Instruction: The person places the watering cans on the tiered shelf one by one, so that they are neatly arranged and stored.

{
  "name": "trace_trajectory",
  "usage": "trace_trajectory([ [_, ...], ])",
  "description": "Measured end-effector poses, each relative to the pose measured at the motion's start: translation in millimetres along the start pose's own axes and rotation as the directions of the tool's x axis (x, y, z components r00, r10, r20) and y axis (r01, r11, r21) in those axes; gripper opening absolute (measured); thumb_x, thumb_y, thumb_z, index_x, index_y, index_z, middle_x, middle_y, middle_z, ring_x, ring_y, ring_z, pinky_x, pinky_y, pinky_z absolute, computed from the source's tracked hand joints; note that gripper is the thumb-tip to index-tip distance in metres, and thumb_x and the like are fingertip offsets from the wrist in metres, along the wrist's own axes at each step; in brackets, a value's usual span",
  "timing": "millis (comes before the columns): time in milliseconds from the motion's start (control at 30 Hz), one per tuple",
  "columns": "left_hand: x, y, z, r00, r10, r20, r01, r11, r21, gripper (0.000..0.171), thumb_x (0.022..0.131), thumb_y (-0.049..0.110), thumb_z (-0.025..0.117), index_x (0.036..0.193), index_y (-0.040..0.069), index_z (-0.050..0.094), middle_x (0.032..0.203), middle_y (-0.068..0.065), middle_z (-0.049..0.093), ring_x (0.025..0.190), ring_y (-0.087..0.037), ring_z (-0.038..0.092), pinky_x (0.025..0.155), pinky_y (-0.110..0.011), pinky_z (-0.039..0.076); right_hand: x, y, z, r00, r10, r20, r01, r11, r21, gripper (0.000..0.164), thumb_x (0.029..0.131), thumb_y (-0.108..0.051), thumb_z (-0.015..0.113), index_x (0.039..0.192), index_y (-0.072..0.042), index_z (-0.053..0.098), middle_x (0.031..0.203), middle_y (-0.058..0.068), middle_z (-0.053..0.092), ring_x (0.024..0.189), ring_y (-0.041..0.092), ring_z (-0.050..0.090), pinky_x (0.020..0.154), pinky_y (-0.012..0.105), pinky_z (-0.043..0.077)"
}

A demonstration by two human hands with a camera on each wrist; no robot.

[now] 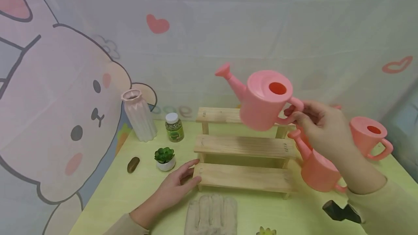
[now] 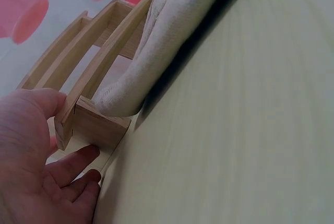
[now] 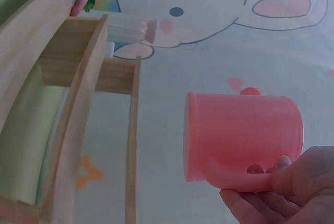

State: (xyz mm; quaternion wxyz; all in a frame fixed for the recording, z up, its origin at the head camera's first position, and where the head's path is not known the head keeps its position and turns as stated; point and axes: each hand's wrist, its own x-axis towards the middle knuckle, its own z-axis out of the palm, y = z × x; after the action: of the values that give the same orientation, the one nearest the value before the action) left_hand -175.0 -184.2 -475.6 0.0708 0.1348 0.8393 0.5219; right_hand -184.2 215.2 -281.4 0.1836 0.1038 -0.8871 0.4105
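My right hand (image 1: 328,128) grips the handle of a pink watering can (image 1: 261,110) and holds it up above the right part of a three-tier wooden stand (image 1: 243,145). The can's spout points left; its round top opening shows. In the right wrist view, fingers and thumb wrap the can's handle (image 3: 235,181). My left hand (image 1: 176,185) holds the left end of the stand's lowest tier. The left wrist view shows the thumb (image 2: 47,101) at the board's end and other fingers beside the leg panel (image 2: 96,125). The stand's boards carry nothing visible.
Two more pink watering cans (image 1: 320,171) (image 1: 367,133) stand to the right, partly behind my right arm. At left are a pale pink vase (image 1: 140,117), a jar (image 1: 174,130), a potted succulent (image 1: 165,159) and a brown stone (image 1: 133,164). A grey ridged pad (image 1: 211,213) lies in front.
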Motion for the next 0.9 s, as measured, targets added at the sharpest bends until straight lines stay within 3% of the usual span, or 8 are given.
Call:
trace_trajectory([
  [100,-0.2,-0.6,0.2,1.000,0.002,-0.007,-0.002,1.000,0.020,0.057,0.098,0.045,0.067,0.151,0.036,0.046,0.146,-0.007,0.061,0.137,-0.023,0.058,0.115,-0.046,0.042,14,-3,22,0.998,-0.027,0.048,0.025,0.999,0.036,0.026,0.104,-0.034,0.059,0.122,-0.020,0.070,0.104,-0.008,0.077,0.087,-0.011,0.069,0.066,0.016,0.055],
  [233,-0.7,-2.0,1.7,1.000,0.008,-0.017,-0.008,1.000,0.025,0.057,0.098,0.044,0.067,0.151,0.036,0.046,0.142,-0.006,0.064,0.135,-0.021,0.060,0.114,-0.038,0.044,31,-1,48,0.992,-0.065,0.105,0.056,0.994,0.091,0.029,0.103,-0.032,0.062,0.122,-0.012,0.070,0.107,0.006,0.078,0.092,0.002,0.074,0.077,0.018,0.058],
  [333,-0.5,-3.0,3.7,1.000,0.010,-0.025,-0.009,1.000,0.024,0.057,0.098,0.044,0.068,0.150,0.037,0.046,0.138,-0.004,0.067,0.133,-0.017,0.061,0.112,-0.029,0.043,43,-2,63,0.987,-0.042,0.156,0.020,0.990,0.140,0.033,0.101,-0.033,0.064,0.124,-0.010,0.069,0.110,0.008,0.077,0.099,0.014,0.076,0.086,0.026,0.060],
  [500,0.1,-5.5,4.1,0.999,0.016,-0.031,-0.015,0.999,0.031,0.057,0.097,0.045,0.068,0.150,0.039,0.046,0.135,-0.002,0.069,0.132,-0.016,0.061,0.112,-0.026,0.042,55,-8,77,0.983,0.022,0.181,-0.053,0.985,0.166,0.035,0.100,-0.032,0.066,0.129,-0.013,0.067,0.116,0.009,0.076,0.106,0.019,0.075,0.093,0.035,0.058],
  [700,1.3,-4.9,2.6,0.999,0.022,-0.029,-0.021,0.999,0.039,0.057,0.097,0.045,0.069,0.149,0.040,0.046,0.136,-0.002,0.069,0.132,-0.016,0.061,0.112,-0.027,0.043,63,-13,87,0.982,0.051,0.181,-0.087,0.977,0.196,0.035,0.101,-0.032,0.066,0.131,-0.014,0.067,0.116,0.007,0.076,0.111,0.019,0.074,0.095,0.038,0.058],
  [900,1.5,-5.6,2.9,0.999,0.014,-0.030,-0.013,0.999,0.034,0.057,0.097,0.045,0.069,0.149,0.039,0.047,0.135,-0.002,0.070,0.132,-0.015,0.062,0.112,-0.027,0.043,67,-13,98,0.983,0.024,0.184,-0.064,0.974,0.217,0.033,0.100,-0.030,0.067,0.128,-0.012,0.068,0.114,0.008,0.077,0.106,0.019,0.075,0.092,0.036,0.059],
])
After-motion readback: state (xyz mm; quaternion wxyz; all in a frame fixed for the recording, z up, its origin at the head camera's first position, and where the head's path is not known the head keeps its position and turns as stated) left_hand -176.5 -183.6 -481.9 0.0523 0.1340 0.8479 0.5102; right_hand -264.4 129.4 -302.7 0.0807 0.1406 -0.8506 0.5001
